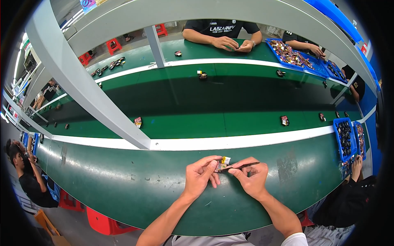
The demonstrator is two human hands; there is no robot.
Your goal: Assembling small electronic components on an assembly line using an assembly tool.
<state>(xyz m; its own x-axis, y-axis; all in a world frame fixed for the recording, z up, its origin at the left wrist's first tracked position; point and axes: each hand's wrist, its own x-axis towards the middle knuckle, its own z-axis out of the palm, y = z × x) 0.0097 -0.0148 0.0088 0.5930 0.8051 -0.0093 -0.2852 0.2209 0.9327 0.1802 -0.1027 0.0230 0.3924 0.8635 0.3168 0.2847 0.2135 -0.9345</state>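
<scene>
My left hand (198, 177) pinches a small electronic assembly (223, 165) with a yellow and white tab and a dark lower edge, held above the green bench in front of me. My right hand (253, 178) is closed around a thin dark tool, seemingly tweezers (248, 165), whose tip points left and meets the assembly. Exactly where the tip touches is too small to make out. Both forearms come in from the lower edge.
Beyond a white rail (230, 142), a green conveyor belt (221, 121) carries several small assemblies. Blue trays of parts (345, 139) stand at the right. A grey slanted post (88, 88) rises left. Co-workers sit opposite and on both sides; red stools (102, 221) stand below.
</scene>
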